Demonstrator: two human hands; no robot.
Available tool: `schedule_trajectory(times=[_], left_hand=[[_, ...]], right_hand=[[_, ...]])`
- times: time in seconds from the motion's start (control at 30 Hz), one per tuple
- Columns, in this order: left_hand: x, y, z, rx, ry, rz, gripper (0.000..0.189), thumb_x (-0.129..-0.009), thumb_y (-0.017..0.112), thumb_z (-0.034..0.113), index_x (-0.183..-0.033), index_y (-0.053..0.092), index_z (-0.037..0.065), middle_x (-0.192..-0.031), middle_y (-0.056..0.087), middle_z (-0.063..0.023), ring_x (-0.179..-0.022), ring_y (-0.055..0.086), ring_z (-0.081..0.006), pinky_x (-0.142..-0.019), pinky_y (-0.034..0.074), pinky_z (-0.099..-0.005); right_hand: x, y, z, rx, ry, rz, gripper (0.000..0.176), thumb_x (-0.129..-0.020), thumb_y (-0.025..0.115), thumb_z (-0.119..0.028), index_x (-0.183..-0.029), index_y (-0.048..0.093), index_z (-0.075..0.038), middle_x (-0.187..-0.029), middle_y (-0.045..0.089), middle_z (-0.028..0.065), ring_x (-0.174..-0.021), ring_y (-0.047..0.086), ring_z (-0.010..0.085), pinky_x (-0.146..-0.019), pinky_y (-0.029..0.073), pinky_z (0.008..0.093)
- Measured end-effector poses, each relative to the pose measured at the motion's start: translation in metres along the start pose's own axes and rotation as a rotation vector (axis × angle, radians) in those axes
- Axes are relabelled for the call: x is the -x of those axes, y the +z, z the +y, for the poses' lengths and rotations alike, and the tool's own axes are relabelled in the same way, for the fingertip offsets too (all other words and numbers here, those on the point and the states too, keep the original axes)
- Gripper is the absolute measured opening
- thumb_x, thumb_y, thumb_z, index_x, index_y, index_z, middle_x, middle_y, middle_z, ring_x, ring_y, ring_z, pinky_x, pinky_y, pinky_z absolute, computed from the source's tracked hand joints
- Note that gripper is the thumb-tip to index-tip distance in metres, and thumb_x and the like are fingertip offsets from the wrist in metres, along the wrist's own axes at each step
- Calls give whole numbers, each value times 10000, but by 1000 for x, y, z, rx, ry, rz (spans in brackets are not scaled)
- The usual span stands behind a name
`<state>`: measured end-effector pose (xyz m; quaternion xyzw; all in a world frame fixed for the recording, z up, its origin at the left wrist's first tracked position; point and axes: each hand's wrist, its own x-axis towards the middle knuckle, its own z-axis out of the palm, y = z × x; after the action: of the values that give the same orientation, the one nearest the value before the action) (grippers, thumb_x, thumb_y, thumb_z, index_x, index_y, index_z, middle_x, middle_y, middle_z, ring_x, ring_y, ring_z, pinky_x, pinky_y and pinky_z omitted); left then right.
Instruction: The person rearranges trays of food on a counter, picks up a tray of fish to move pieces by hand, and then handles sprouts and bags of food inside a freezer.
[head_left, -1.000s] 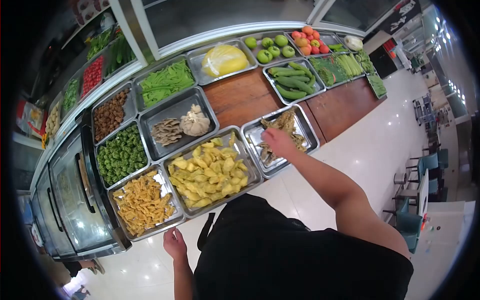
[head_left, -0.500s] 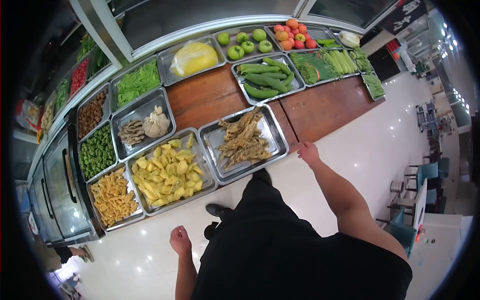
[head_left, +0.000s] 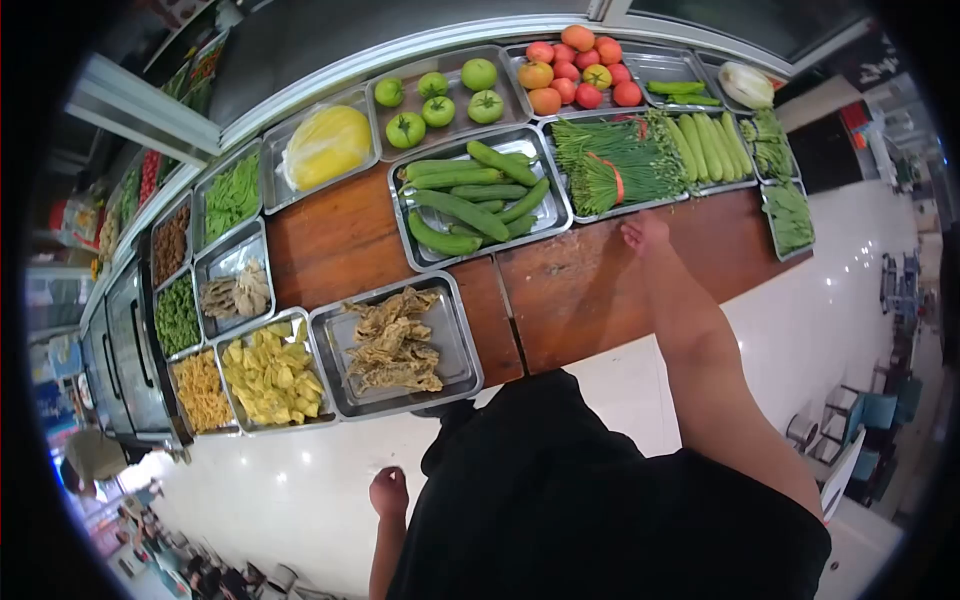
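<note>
My right hand (head_left: pixel 646 234) hovers over the wooden table (head_left: pixel 580 290), just below the tray of chives (head_left: pixel 592 175). Its fingers are loosely bent and apart, with nothing in them. Low in the view, beside my dark clothing, my left hand (head_left: pixel 389 491) hangs over the floor, fingers curled closed and no object visible in it. Nearest to it is the metal tray of brown dried food (head_left: pixel 395 345) at the table's front edge. A tray of long green gourds (head_left: pixel 470 205) lies left of my right hand.
Trays of tomatoes (head_left: pixel 565 75), green tomatoes (head_left: pixel 437 110), pale green gourds (head_left: pixel 715 145) and a yellow bagged item (head_left: pixel 328 147) line the back. Yellow pieces (head_left: pixel 272 375) and mushrooms (head_left: pixel 235 292) lie left. Chairs (head_left: pixel 868 415) stand right; a person (head_left: pixel 95 458) is far left.
The view has shifted right along the table, so the trays sit further left. My right hand has moved from the table's front edge to beside the chives. My left hand still hangs low.
</note>
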<state>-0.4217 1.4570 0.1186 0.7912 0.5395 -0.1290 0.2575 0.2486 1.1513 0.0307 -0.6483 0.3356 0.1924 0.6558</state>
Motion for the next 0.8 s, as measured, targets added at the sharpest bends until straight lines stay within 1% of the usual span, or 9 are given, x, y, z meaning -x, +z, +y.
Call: schedule_trajectory(times=[0.03, 0.1, 0.17, 0.23, 0.3, 0.37, 0.53, 0.7, 0.8], left_hand=[[5, -1, 25, -36, 65, -2, 227, -846, 606, 266, -854, 713, 66, -731, 657, -174, -671, 637, -353, -611, 496, -437], [6, 3, 54, 23, 53, 10, 204, -851, 608, 257, -850, 711, 82, -742, 662, -153, -667, 631, -347, -616, 495, -430], [11, -1, 78, 80, 35, 21, 196, -856, 606, 246, -853, 708, 79, -742, 659, -148, -665, 631, -335, -617, 492, -422], [17, -2, 93, 56, 32, 10, 196, -855, 608, 246, -857, 705, 75, -737, 656, -148, -658, 627, -333, -610, 489, -420], [22, 5, 84, 53, 18, 27, 200, -854, 607, 251, -858, 706, 78, -729, 654, -154, -649, 625, -336, -599, 484, -427], [27, 11, 72, 53, -44, 62, 197, -852, 607, 255, -857, 710, 88, -714, 649, -160, -645, 625, -343, -596, 483, -436], [39, 18, 34, 8, -145, 16, 227, -838, 598, 269, -867, 715, 78, -738, 658, -186, -692, 642, -367, -640, 505, -439], [37, 26, -1, 35, -122, 58, 227, -841, 588, 268, -867, 719, 84, -762, 661, -196, -720, 648, -372, -651, 507, -445], [32, 29, -13, 59, -106, 68, 234, -842, 582, 272, -867, 720, 85, -766, 662, -200, -731, 649, -375, -657, 508, -452]], right_hand=[[-8, 5, -4, -20, 6, 19, 331, -923, 561, -344, -1071, 507, -53, -902, 644, 134, -691, 655, 249, -566, 504, 359], [-18, 7, -11, -35, 65, -33, 315, -914, 586, -301, -1079, 507, -45, -887, 629, 127, -743, 657, 244, -587, 513, 359], [-25, 12, -18, -36, 88, -11, 227, -923, 550, -215, -1057, 527, -34, -865, 619, 137, -663, 642, 246, -528, 491, 361], [-32, 8, -17, -39, 76, -62, 225, -917, 559, -212, -1037, 524, -26, -854, 620, 137, -661, 641, 248, -540, 498, 369], [-32, 8, -13, -43, 70, -113, 224, -910, 568, -209, -1016, 521, -17, -844, 620, 137, -658, 639, 251, -552, 505, 377], [-24, 8, -12, -59, 86, -22, 225, -906, 572, -212, -1004, 521, -17, -807, 626, 134, -645, 633, 256, -556, 512, 375], [-3, -22, 18, -118, 143, -59, 236, -898, 587, -212, -1000, 517, -11, -790, 596, 134, -644, 624, 270, -568, 521, 393], [35, -69, 51, -124, 98, 12, 258, -894, 621, -223, -998, 504, -17, -773, 544, 137, -658, 599, 273, -589, 548, 402], [59, -107, 64, -92, 108, 134, 230, -888, 635, -224, -978, 528, -42, -760, 534, 111, -597, 561, 232, -530, 522, 371]])
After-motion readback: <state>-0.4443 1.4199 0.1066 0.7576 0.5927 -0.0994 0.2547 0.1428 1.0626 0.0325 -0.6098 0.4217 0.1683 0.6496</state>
